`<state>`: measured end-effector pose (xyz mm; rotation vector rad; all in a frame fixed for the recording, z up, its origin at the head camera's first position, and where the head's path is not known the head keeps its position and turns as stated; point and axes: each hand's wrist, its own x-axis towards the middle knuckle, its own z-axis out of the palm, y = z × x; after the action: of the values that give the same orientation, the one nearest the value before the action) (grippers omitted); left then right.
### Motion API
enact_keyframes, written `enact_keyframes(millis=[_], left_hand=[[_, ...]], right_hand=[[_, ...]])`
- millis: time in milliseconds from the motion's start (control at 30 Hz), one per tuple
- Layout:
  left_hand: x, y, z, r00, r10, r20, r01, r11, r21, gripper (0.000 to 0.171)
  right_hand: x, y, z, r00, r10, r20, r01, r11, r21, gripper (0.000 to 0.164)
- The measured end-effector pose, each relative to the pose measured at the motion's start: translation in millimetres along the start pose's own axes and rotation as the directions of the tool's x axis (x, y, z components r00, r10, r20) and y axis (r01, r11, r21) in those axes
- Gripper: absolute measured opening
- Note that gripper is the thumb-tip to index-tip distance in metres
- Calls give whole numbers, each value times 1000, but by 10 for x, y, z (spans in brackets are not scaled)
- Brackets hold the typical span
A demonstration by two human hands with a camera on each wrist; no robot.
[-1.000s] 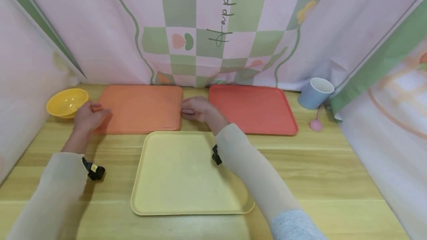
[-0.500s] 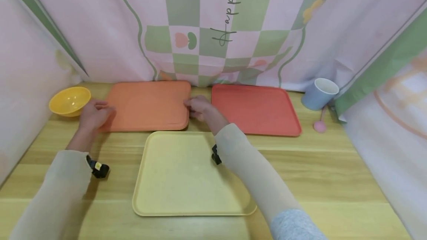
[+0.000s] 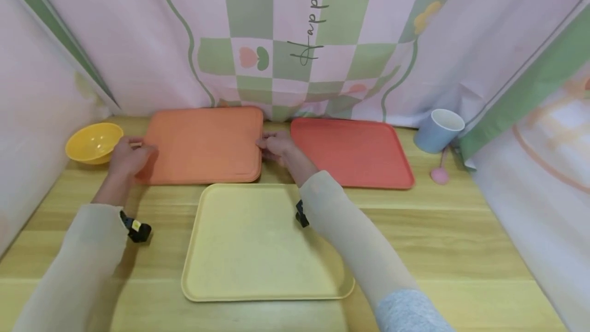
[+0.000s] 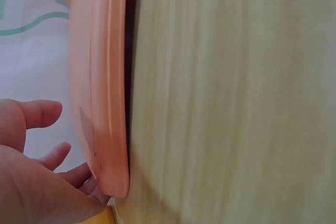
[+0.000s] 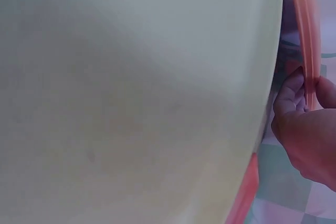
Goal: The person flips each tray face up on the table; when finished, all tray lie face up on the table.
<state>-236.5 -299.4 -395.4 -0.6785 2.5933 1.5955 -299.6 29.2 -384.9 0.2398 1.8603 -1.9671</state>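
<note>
An orange tray (image 3: 207, 145) lies at the back left of the wooden table. Its edge looks layered in the left wrist view, and I cannot tell whether it is one tray or a stack. My right hand (image 3: 275, 147) pinches its right edge, thumb on top and fingers beneath, as the right wrist view shows. At the left end, my left hand (image 3: 129, 157) touches the edge with its lower fingers, while the thumb stands away from it. A narrow dark gap shows under the tray's near edge in the left wrist view.
A yellow tray (image 3: 267, 242) lies in front, under my right forearm. The red tray (image 3: 352, 152) is right of my right hand. A yellow bowl (image 3: 94, 143) stands beside my left hand. At the far right are a blue cup (image 3: 438, 131) and a pink round-ended utensil (image 3: 439, 174).
The orange tray has shifted a little to the right, and its back and right edges have risen. My right hand has taken hold of its right edge. The left hand has moved slightly right.
</note>
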Motion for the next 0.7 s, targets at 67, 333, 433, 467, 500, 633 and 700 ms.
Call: enact_keyframes(millis=[67,333,433,467,500,633,700], left_hand=[[19,12,-1,1000,-20,8,20,1000,-20,72],[73,55,-31,998,-62,5,63,993,-104,73],[68,74,-46,997,-83,11,83,982,-170,72],[67,78,-48,996,-91,12,91,978,-185,71],[63,84,-49,995,-101,16,102,974,-201,70],[63,92,-44,991,-133,19,133,963,-233,66],[69,95,-37,991,-136,12,134,954,-267,63]], right_hand=[[-1,-6,-14,1000,-8,3,8,1000,1,43],[-50,-59,-67,999,-34,17,34,999,-12,44],[-75,-85,-91,998,-55,31,56,998,-27,46],[-84,-95,-100,997,-62,35,63,998,-30,47],[-91,-103,-106,997,-69,40,70,997,-30,49],[-110,-132,-121,995,-89,42,90,996,-18,56],[-113,-142,-125,995,-97,28,98,995,-10,58]])
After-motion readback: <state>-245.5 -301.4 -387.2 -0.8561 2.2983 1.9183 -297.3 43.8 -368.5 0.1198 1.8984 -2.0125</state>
